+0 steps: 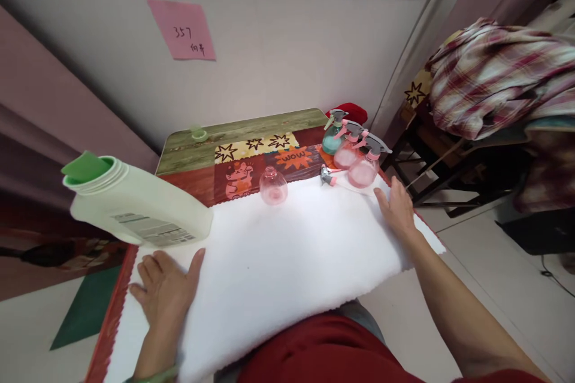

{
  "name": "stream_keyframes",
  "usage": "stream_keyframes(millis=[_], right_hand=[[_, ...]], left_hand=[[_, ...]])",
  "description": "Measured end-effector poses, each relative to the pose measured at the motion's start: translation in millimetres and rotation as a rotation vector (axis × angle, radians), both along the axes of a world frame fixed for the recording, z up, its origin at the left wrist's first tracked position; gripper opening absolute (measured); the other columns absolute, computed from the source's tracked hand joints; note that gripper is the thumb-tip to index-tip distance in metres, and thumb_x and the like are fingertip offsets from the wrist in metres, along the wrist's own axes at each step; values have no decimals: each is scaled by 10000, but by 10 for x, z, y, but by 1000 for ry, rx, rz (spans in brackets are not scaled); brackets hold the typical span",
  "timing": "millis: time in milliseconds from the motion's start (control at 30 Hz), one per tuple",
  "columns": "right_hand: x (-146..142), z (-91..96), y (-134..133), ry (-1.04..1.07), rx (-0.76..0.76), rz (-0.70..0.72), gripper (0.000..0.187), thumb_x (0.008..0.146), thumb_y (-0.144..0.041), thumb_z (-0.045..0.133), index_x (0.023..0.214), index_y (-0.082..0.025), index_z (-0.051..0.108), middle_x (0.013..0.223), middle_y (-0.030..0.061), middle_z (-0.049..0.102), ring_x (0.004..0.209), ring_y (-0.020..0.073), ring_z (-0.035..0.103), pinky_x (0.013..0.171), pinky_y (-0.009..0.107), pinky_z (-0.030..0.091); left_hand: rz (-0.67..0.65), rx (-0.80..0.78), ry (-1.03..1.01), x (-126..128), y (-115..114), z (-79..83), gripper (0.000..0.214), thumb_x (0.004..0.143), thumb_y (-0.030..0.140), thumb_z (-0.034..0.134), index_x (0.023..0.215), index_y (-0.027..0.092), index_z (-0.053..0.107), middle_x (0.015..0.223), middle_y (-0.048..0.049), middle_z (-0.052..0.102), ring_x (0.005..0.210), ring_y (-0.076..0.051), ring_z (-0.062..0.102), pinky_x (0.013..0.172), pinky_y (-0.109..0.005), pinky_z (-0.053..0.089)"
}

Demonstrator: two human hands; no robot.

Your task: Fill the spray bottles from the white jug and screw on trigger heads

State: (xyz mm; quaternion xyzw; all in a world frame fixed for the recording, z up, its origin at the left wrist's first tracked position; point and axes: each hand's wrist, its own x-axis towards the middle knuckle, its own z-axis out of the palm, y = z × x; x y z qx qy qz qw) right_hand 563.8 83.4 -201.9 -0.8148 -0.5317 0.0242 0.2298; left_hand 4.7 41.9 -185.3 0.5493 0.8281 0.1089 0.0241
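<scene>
My left hand lies flat on a white cloth, thumb spread, just in front of a large pale green jug. A green scoop-like piece sticks out of the jug's mouth. My right hand rests open at the cloth's right edge, holding nothing. Close to it stand a pink spray bottle, a second pink spray bottle and a teal spray bottle. A loose spray head lies beside them. At the cloth's far edge sits a pink bottle without a top.
A small green cap or ring is at the table's back left. Behind the table is a white wall with a pink note. Something red lies behind the spray bottles. Plaid cloth covers a chair to the right.
</scene>
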Motion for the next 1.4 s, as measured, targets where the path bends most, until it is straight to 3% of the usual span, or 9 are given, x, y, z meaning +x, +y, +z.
stream_keyframes(millis=[100,200,367,500,667,867,1000,1233,1400], right_hand=[[105,-70,-246,-105,-207,35,860,971,-678,269,1577,-67,278,1628,242,330,1518,375,289,1207,602,239],[97,-88,-341,-157,-211,38,868,975,-664,281,1573,-35,273,1617,262,342,1516,391,289,1199,628,244],[-18,-5,-417,-205,224,11,729,980,-615,329,1501,-123,465,1501,241,525,1430,393,458,1177,618,317],[-194,126,-446,-176,536,90,585,962,-566,418,1398,-233,622,1359,200,665,1271,421,615,1107,632,421],[-738,399,-416,-75,644,301,477,970,-457,476,1431,-392,579,1326,122,698,1263,354,629,1145,543,445],[-1621,560,-492,175,610,732,316,945,-301,588,1237,-351,696,1203,78,755,1083,305,733,969,517,578],[-2112,519,-578,267,568,1011,266,914,-189,644,1131,-315,734,1098,51,789,994,253,761,841,417,636],[-2417,459,-668,405,457,1075,214,924,-177,634,1046,-302,759,1011,40,800,915,233,777,785,372,658],[-2429,448,-726,518,343,1006,173,948,-249,612,1042,-305,747,1043,52,789,949,249,769,817,393,650]], left_hand=[[55,65,18,43,-8,-6,1045,901,730,247,1523,-109,259,1579,-396,292,1523,-460,191,1191,-663,106],[70,81,-79,37,-25,-1,1023,905,703,324,1531,-103,249,1608,-386,244,1543,-446,147,1205,-649,49],[128,221,-294,-169,-108,114,1122,833,697,550,1574,-44,152,1642,-344,201,1554,-405,152,1239,-541,136],[90,555,-647,-450,-65,245,1328,621,583,845,1600,51,121,1677,-294,123,1561,-398,113,1257,-495,109],[52,663,-868,-883,264,448,1009,794,616,683,1577,176,223,1636,-273,279,1459,-354,409,1141,-476,387],[-163,615,-1043,-1181,612,802,781,709,477,758,1372,127,541,1392,-206,619,1262,-299,591,1052,-426,464],[-201,546,-1090,-1215,732,888,627,654,397,756,1197,100,656,1108,-144,745,1021,-261,671,933,-404,515],[-67,596,-1038,-1023,896,825,478,617,456,793,929,108,696,852,-99,745,819,-234,654,775,-375,532],[-3,684,-909,-852,802,1153,434,674,482,751,933,140,682,809,-36,703,748,-192,615,672,-298,497]])
